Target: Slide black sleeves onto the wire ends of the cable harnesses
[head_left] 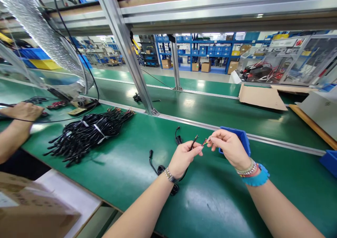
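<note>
My left hand is closed around a black cable, whose end sticks up past the thumb. Thin red and yellow wires stand out between the two hands. The fingertips of my right hand are pinched at the tips of these wires. Below my left wrist, a coiled black cable with a connector lies on the green mat, partly hidden by the arm. Another small coiled cable rests just beyond my left hand. Behind my right hand stands a blue bin, its inside mostly hidden.
To the left lies a big bundle of black cables tied with white bands. A co-worker's hand is at the far left. A metal post rises from the bench edge. Cardboard lies at the back right; a carton stands lower left.
</note>
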Tool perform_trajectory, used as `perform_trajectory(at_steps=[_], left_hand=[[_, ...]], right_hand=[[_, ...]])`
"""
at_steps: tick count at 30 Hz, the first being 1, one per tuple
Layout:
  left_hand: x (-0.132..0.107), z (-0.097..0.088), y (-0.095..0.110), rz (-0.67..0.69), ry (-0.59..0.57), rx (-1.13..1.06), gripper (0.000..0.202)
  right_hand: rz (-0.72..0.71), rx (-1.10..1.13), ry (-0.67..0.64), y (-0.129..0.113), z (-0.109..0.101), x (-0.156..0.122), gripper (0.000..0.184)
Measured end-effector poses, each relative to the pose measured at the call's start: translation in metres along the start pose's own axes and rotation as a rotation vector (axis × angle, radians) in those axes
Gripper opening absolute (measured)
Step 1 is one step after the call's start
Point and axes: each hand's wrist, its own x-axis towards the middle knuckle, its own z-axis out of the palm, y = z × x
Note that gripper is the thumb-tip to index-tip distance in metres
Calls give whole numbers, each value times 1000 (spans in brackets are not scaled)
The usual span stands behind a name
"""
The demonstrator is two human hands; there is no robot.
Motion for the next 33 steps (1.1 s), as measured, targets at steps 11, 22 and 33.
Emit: perform_trajectory(at_steps=[11,22,33], left_hand=[[0,1,-1,-13,-35,-118,21],[3,-1,1,-7,9,124,27],[6,-3,-4,-26,23,56,29]], right_hand=[[-11,-76,-32,4,7,-1,11],[78,-942,-191,15,-79,26,21],[363,-1448,-167,66,-67,50,23]])
